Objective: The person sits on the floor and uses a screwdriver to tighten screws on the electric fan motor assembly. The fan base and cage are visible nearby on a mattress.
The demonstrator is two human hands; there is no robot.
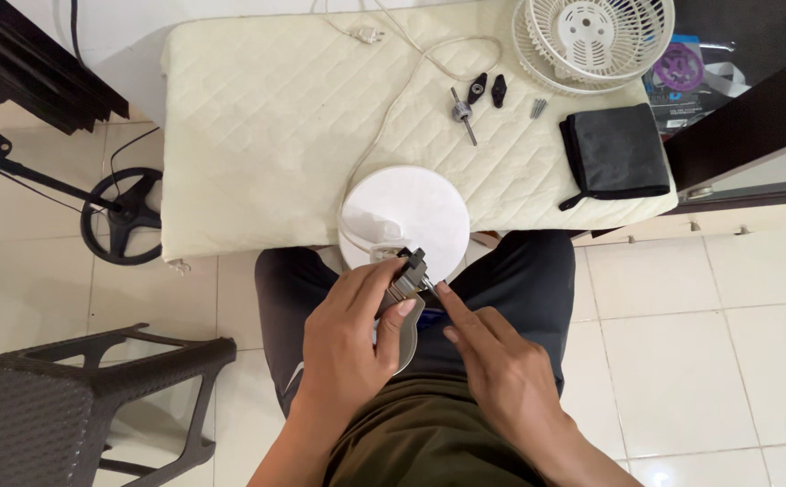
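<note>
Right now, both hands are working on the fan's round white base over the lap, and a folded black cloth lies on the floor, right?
Not quite. The head view shows the black cloth on the padded table, not the floor. The hands, left and right, are at the fan base.
</note>
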